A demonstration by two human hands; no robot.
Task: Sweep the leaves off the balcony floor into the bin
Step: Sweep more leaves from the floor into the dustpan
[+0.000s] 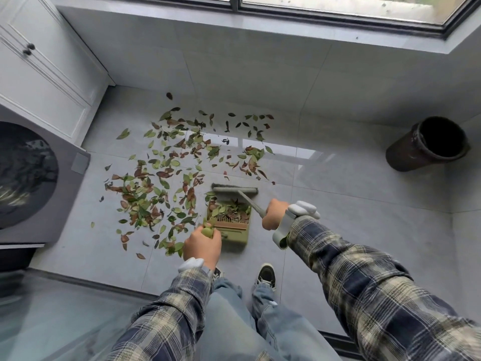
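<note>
Across the left and middle of the frame the leaves (140, 201) lie loose on the grey floor tiles (351, 183), green and reddish-brown. They are thin and look very light, so they would likely skitter or lift under a hard stroke. They are best moved by short, low strokes of the bristles rather than picked up by hand. Lower centre, the left hand (201, 246) is clenched round the green knob of the dustpan's handle (207, 231), which seems the right place to steady it. The dustpan (235, 239) sits on the floor and holds a small heap of leaves. At its mouth rests the grey brush (235, 190), its stick grasped by the right hand (274, 213). Well apart, at the right edge, the dark bin (406, 155) stands open. Its inside is too dark to tell what it holds.
</note>
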